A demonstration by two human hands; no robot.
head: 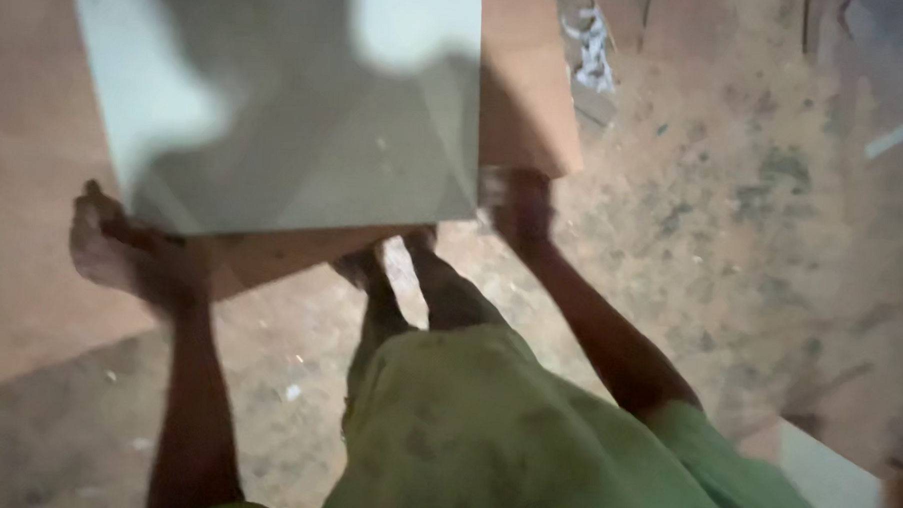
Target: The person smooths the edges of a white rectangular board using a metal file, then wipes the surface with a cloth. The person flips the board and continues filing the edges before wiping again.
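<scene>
The pale grey board (306,109) lies at 12 o'clock from the body, stacked on a brown wooden panel (532,97). The left hand (122,247) holds the near left corner at 10 o'clock, fingers curled around the edge in a grip. The right hand (518,206) holds the near right corner at 1 o'clock; motion blur hides its fingers, so their state cannot be told. Hands at opposite corners keep the wide sheet level. The dusty floor (733,224) carries debris; green clothing (485,435) fills 6 o'clock.
</scene>
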